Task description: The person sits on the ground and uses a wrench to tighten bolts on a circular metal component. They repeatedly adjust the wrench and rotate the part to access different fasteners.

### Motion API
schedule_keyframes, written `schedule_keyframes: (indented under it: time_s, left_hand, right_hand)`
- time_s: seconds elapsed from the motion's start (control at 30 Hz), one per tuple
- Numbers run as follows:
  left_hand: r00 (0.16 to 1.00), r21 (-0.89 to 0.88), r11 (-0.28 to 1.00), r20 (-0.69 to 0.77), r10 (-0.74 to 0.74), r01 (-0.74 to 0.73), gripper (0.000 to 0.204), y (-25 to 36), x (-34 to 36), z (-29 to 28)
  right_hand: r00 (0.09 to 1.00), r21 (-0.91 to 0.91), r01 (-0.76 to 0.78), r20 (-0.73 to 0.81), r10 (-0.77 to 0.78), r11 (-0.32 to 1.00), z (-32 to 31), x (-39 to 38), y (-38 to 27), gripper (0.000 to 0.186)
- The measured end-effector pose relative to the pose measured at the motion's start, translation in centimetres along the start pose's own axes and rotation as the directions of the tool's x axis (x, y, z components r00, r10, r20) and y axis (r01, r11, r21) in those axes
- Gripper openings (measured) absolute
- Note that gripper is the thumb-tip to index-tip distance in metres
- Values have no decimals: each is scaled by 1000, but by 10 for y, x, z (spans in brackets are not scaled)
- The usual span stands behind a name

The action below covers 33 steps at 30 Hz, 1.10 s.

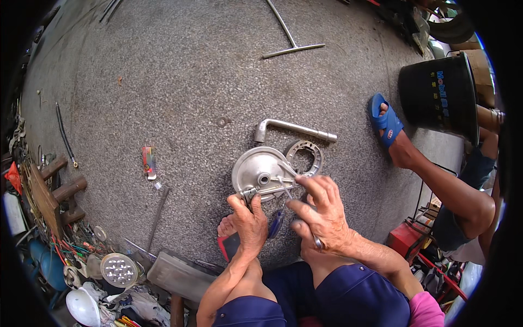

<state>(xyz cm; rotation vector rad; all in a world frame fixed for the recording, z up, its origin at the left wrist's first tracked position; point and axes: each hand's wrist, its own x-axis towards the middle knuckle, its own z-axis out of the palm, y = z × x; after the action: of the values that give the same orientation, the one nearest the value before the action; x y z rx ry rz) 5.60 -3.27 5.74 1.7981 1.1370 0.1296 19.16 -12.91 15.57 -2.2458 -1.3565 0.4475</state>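
Centrally, round metal plate (251, 165), cylindrical fitting (249, 193) pinched at its rim by left hand (251, 222), right hand (326, 217) curled nearby, its grip not discernible.

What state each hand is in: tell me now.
Left hand: closed, pinching a metal fitting at the edge of the round plate.
Right hand: closed around a thin metal tool.

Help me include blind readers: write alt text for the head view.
A person's left hand grips a round silver part on a speckled floor, the right hand at its right. A metal ring and bent wrench lie close by; another person's blue sandal is at right.
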Motion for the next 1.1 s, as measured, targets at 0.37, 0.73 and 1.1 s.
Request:
schedule_keyframes:
  time_s: [0.37, 0.73, 1.1]
  left_hand:
    - [993, -138, 985, 36, 112, -106, 25, -18, 0, 3]
    - [971, -12, 993, 205, 121, -121, 18, -18, 14, -19]
    - [972, -97, 989, 197, 129, -112, 20, -17, 15, -17]
  right_hand:
    - [930, 32, 114, 348, -118, 993, 72, 26, 30, 43]
    - [970, -80, 225, 116, -215, 971, 98, 11, 32, 42]
    - [995, -122, 83, -47, -89, 989, 113, 2, 21, 33]
